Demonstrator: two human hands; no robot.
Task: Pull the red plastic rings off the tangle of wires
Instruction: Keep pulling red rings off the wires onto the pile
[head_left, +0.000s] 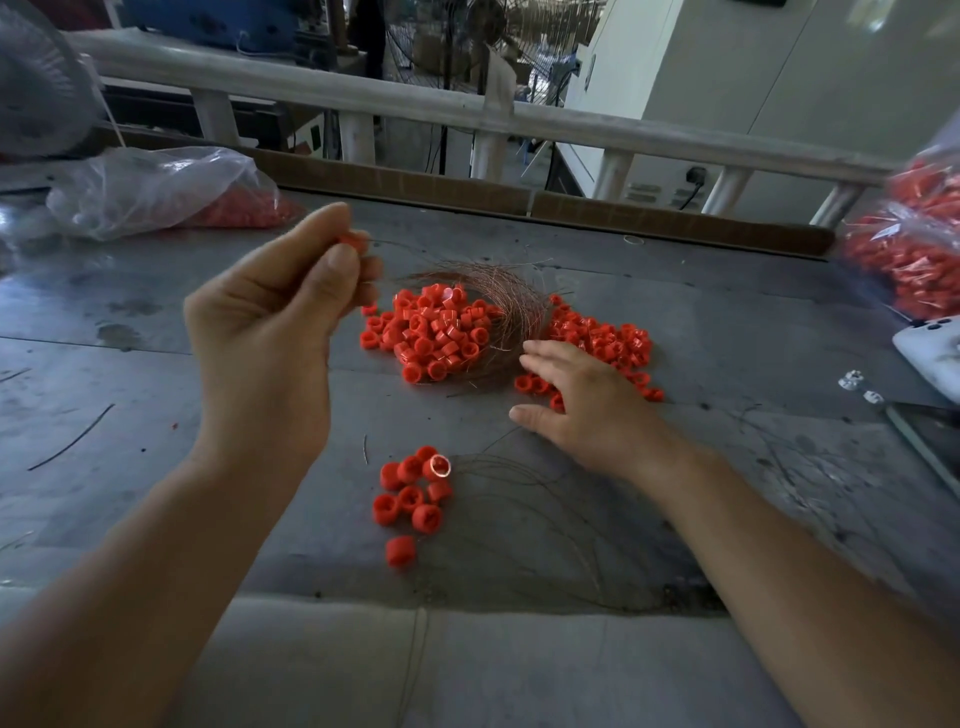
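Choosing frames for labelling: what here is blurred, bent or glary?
Head view: the ring pile and wire tangle are sharp; the left hand pinching a ring is slightly smeared; the bag of rings at the right edge is heavily blurred; the railing bows from the wide lens; dull glare lies on the table at left.

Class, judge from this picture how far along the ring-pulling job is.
Looks done: a small pile of loose rings lies nearest. In hand: the left hand pinches one ring; the right hand lies open by the tangle of wires. Left: the big heap around it.
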